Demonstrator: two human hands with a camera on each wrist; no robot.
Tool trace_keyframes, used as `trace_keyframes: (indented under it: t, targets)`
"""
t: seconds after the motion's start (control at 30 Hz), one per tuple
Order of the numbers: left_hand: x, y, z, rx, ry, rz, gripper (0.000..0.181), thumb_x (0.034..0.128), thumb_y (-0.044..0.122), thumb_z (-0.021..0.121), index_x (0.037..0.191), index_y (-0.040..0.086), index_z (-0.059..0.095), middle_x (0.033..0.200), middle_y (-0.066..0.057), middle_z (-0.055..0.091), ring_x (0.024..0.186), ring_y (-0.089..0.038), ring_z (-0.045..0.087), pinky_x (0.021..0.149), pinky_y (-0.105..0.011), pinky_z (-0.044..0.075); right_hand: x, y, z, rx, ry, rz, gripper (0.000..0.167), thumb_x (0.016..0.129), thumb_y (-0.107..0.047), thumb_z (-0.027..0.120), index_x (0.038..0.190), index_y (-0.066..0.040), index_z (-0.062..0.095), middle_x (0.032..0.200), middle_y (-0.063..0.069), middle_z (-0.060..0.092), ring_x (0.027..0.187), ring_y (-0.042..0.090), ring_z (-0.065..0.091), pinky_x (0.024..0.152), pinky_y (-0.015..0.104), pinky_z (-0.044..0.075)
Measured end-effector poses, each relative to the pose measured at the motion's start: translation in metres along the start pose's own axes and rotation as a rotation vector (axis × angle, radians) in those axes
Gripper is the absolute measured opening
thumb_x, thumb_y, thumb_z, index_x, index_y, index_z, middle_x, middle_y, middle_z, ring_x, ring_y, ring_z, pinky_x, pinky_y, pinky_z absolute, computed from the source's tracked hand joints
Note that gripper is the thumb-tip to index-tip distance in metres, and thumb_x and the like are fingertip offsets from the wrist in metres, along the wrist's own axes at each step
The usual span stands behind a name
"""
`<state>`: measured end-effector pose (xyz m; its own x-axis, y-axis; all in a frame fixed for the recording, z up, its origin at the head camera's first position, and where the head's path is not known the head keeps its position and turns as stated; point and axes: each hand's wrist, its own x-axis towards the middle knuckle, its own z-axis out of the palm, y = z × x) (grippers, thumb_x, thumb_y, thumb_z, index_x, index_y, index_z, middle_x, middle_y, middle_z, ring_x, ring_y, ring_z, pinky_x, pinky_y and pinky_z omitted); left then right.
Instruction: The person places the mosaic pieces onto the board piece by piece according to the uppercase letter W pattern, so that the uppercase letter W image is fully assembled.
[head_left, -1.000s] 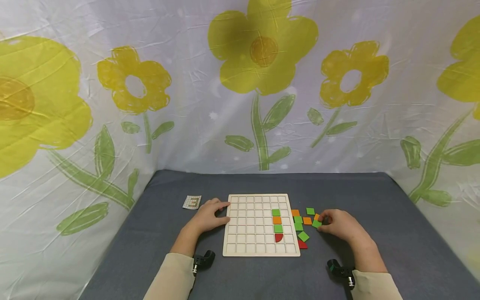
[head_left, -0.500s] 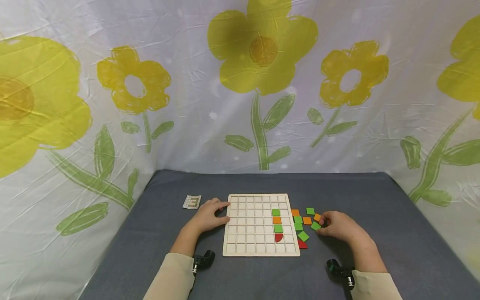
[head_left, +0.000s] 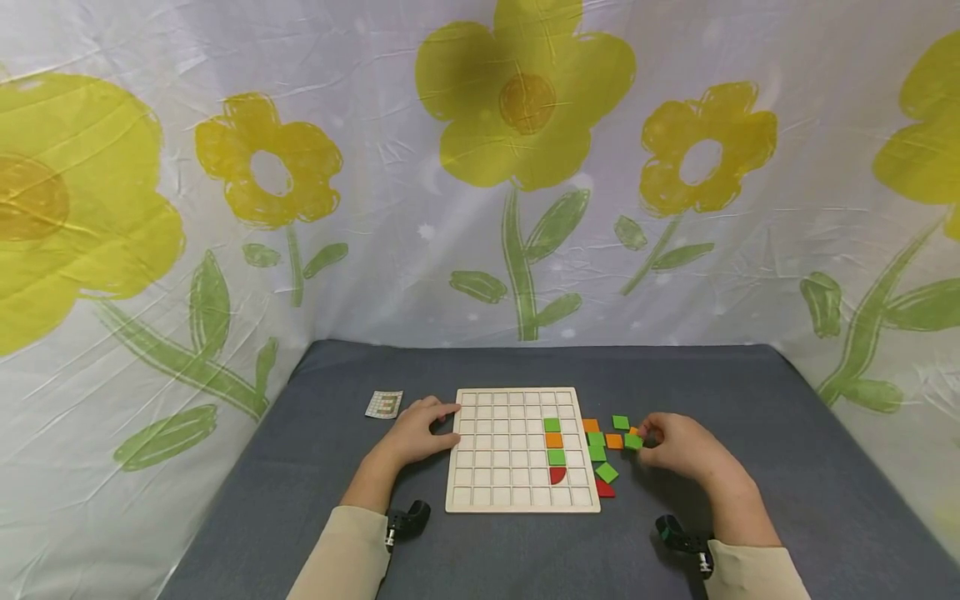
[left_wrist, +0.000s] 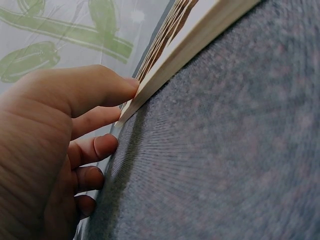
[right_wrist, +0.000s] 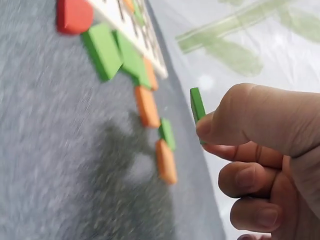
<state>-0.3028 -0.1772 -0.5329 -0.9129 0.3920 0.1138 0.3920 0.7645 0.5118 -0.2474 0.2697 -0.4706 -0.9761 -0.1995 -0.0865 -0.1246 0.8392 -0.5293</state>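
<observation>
My right hand (head_left: 686, 450) pinches a green square tile (right_wrist: 197, 104) between thumb and finger. In the right wrist view that tile is raised above the table. My left hand (head_left: 411, 431) touches the left edge of the wooden grid board (head_left: 498, 497) with thumb and forefinger, which are spread apart. On the board's right part stands a column of pieces: a green square (head_left: 552, 425), an orange square (head_left: 553, 440), a green square (head_left: 557, 457) and a red quarter-circle (head_left: 558, 475).
Several loose green and orange tiles, such as an orange square (head_left: 614, 442), lie right of the board, with a red piece (head_left: 605, 489) nearer. A small pattern card (head_left: 384, 404) lies left of the board. Dark grey cloth (head_left: 510, 554) covers the table.
The green tile beside my right fingers was on the table and is now raised in their pinch. The right hand has moved up slightly; the left hand and board stay in place.
</observation>
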Motion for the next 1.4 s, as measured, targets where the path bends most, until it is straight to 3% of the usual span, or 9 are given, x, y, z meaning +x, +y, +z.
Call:
trace_keyframes:
  t: [0.23,0.43,0.7,0.97,1.1,1.4]
  targets:
    - [0.001,0.000,0.001,-0.005,0.003,-0.018,0.055,0.0915,0.033,0.075,0.143,0.018,0.063,0.097,0.004,0.049,0.089,-0.017,0.042,0.079,-0.042,0.035,-0.005,-0.027,-0.003,-0.034,0.024,-0.047,0.031,0.079,-0.013,0.074,0.107,-0.004,0.068,0.080,0.002,0.054,0.067,0.018,0.046,0.060,0.037,0.036]
    - [0.000,0.001,0.002,-0.001,0.007,-0.021,0.055,0.0914,0.034,0.076,0.142,0.017,0.064,0.097,0.003,0.049,0.089,-0.017,0.041,0.079,-0.042,0.036,-0.007,-0.049,0.006,-0.086,0.055,-0.108,0.027,0.077,-0.012,0.071,0.104,-0.010,0.070,0.068,0.000,0.051,0.057,0.015,0.042,0.055,0.035,0.033]
    - [0.000,0.000,0.001,0.005,0.005,-0.011,0.055,0.0914,0.035,0.075,0.142,0.017,0.064,0.096,0.004,0.049,0.088,-0.017,0.041,0.078,-0.042,0.036,-0.008,-0.073,0.018,-0.149,0.082,-0.208,0.024,0.077,-0.016,0.073,0.101,-0.013,0.071,0.074,-0.007,0.058,0.061,0.013,0.046,0.058,0.034,0.039]
    - [0.000,-0.001,0.001,0.004,0.010,-0.003,0.055,0.0915,0.035,0.075,0.142,0.017,0.064,0.096,0.005,0.049,0.088,-0.017,0.041,0.078,-0.042,0.036,-0.007,-0.087,0.041,-0.186,0.085,-0.327,0.022,0.077,-0.014,0.069,0.098,-0.015,0.072,0.056,-0.012,0.041,0.049,0.005,0.030,0.050,0.027,0.029]
    - [0.000,-0.001,0.001,0.003,0.011,0.000,0.055,0.0916,0.036,0.075,0.142,0.017,0.065,0.096,0.004,0.049,0.087,-0.017,0.041,0.078,-0.042,0.036,-0.006,-0.094,0.055,-0.208,0.087,-0.367,0.018,0.078,-0.019,0.075,0.096,-0.016,0.074,0.053,-0.013,0.037,0.048,0.004,0.025,0.048,0.026,0.024]
    - [0.001,-0.002,0.003,0.007,0.018,-0.004,0.055,0.0913,0.035,0.075,0.142,0.017,0.065,0.096,0.004,0.048,0.087,-0.017,0.041,0.077,-0.042,0.036,-0.003,-0.100,0.074,-0.260,0.058,-0.437,0.012,0.080,-0.020,0.078,0.091,-0.015,0.075,0.068,-0.015,0.057,0.055,0.004,0.044,0.054,0.029,0.037]
